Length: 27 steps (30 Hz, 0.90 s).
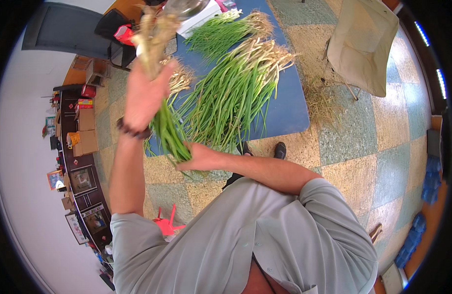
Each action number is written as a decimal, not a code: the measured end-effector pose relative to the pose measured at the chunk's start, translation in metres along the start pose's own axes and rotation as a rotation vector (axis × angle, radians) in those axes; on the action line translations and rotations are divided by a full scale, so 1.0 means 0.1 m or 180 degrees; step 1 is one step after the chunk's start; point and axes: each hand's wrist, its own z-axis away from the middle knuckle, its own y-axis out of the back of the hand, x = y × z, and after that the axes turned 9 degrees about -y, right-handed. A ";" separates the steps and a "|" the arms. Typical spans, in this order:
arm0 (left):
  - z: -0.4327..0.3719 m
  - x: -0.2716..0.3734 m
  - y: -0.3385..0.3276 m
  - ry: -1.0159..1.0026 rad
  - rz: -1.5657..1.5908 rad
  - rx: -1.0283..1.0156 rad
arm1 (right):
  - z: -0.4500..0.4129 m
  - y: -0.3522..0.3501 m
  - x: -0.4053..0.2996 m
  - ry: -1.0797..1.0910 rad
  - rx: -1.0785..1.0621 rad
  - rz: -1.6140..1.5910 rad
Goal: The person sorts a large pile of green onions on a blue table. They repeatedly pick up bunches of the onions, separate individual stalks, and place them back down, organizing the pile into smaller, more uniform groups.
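My left hand (pixel 145 93), with a dark beaded bracelet at the wrist, is closed around the pale stems of a bunch of green onions (pixel 166 126). The blurred root end of this bunch points up and away from me, over the table's left side. Lower down, my right hand (pixel 202 158) grips its green leaf tips near the table's front edge. Beside the bunch, a large pile of green onions (pixel 229 99) covers much of the blue table (pixel 290 114), roots towards the far right. Behind it lies a smaller, thinner-leaved pile (pixel 226 36). More roots (pixel 180 77) show just right of my left hand.
A metal bowl or lid (pixel 185 7) rests on a white box (pixel 200 22) at the table's far end. To the right are a beige folding chair (pixel 362 47) and dry plant scraps (pixel 323 104) on the tiled floor. A red stool (pixel 167 224) stands at lower left.
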 end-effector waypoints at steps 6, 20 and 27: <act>-0.75 -0.78 -1.56 -0.0035 -0.1282 -0.0847 | 0.70 0.59 0.99 -0.0685 0.1151 0.0741; -0.89 -1.79 -3.10 -0.0627 -0.2263 -0.0331 | 2.59 0.77 1.36 -0.1511 0.3055 -0.2043; -0.39 -2.01 -2.21 -0.0773 -0.1550 -0.0116 | 2.35 0.85 1.43 -0.1452 0.3015 -0.1810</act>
